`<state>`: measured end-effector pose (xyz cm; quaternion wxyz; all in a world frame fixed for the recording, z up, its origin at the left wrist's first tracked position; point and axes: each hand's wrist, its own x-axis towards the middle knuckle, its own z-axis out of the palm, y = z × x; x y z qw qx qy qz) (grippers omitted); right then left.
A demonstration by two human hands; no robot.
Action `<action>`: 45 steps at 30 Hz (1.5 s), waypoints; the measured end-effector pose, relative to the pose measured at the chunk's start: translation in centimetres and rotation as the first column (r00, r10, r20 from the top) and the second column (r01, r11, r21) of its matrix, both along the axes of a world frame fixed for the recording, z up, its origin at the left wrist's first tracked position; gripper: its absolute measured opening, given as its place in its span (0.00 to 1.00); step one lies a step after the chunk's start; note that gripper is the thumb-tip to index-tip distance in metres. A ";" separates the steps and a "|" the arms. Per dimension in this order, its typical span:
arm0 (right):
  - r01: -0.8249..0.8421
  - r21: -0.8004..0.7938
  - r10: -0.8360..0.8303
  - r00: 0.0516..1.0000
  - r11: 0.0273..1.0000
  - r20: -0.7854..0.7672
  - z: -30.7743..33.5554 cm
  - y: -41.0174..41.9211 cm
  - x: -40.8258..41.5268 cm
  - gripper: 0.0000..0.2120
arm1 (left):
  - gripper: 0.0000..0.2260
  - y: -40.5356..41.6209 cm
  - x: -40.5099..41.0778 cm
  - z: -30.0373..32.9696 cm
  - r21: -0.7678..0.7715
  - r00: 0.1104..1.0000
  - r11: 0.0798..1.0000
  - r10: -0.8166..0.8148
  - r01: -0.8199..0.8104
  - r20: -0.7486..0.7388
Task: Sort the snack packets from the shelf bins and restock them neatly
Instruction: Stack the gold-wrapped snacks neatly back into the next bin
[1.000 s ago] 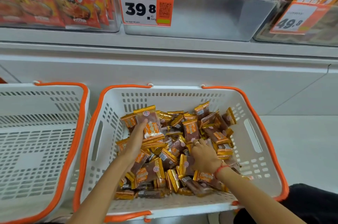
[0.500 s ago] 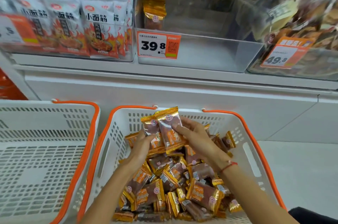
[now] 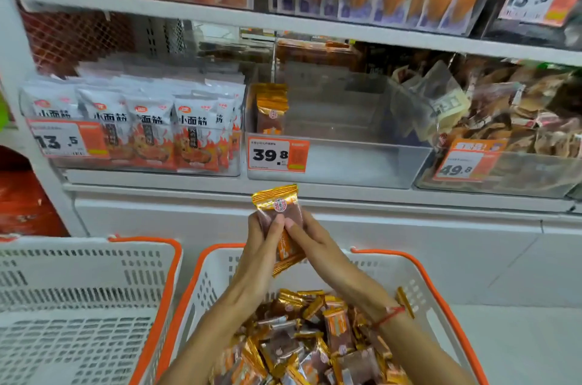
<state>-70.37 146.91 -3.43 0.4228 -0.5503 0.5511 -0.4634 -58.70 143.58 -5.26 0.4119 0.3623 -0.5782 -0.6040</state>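
both hands meet at frame centre. the left hand [image 3: 263, 238] and right hand [image 3: 310, 238] each curl fingers around a small stack of gold-and-brown snack packets [image 3: 278, 217], held upright above the basket [image 3: 441, 293]. judged progress: early. the clear bin [image 3: 340, 161] at centre holds only a few packets [image 3: 271, 110] standing at its left end, while the basket in the lower frame holds a large loose heap [image 3: 315, 340]. readable writing: the bin's tag [image 3: 277, 154] shows "39.8"; neighbouring tags show "13.5", "49.8", "26.8"; white bags [image 3: 151, 126] at left read "小面筋".
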 end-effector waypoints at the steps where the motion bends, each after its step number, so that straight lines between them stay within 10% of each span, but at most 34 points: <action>1: -0.032 -0.022 0.031 0.999 0.999 -0.029 1.4 -0.7 -0.3 0.18 | 0.16 -0.9 0.1 0.7 -0.066 1.000 0.998 0.021 -0.020 0.022; 5: -0.087 -0.181 0.077 0.995 0.980 -0.063 7.0 -3.5 -1.2 0.17 | 0.24 -4.9 0.3 5.7 -0.406 0.986 0.910 0.134 -0.083 0.098; 8: -0.069 -0.283 0.067 0.998 0.957 -0.019 10.4 -6.1 -2.0 0.19 | 0.16 -8.5 0.1 9.7 -0.465 0.989 0.884 0.111 -0.052 0.099; 14: 0.040 -0.292 -0.057 0.997 0.955 -0.049 12.5 -11.3 -4.3 0.17 | 0.37 -13.7 0.1 12.1 -0.591 0.945 0.806 0.226 -0.044 0.238; 25: 0.042 -0.058 -0.066 0.859 0.997 -0.508 10.9 -20.8 -7.6 0.15 | 0.42 -17.5 1.9 7.3 -0.890 0.522 0.408 0.724 0.204 0.452; 28: 0.049 -0.036 -0.061 0.842 0.998 -0.537 10.7 -21.7 -7.1 0.10 | 0.41 -17.7 1.9 7.3 -0.892 0.520 0.399 0.727 0.212 0.448; 34: 0.045 -0.071 -0.083 0.662 0.996 -0.745 10.8 -22.2 -6.8 0.35 | 0.41 -17.6 2.0 7.6 -0.886 0.525 0.414 0.717 0.209 0.459; 45: 0.051 -0.172 -0.169 0.586 0.984 -0.793 10.2 -23.3 -6.3 0.28 | 0.47 -17.6 2.0 7.3 -0.892 0.548 0.405 0.709 0.200 0.445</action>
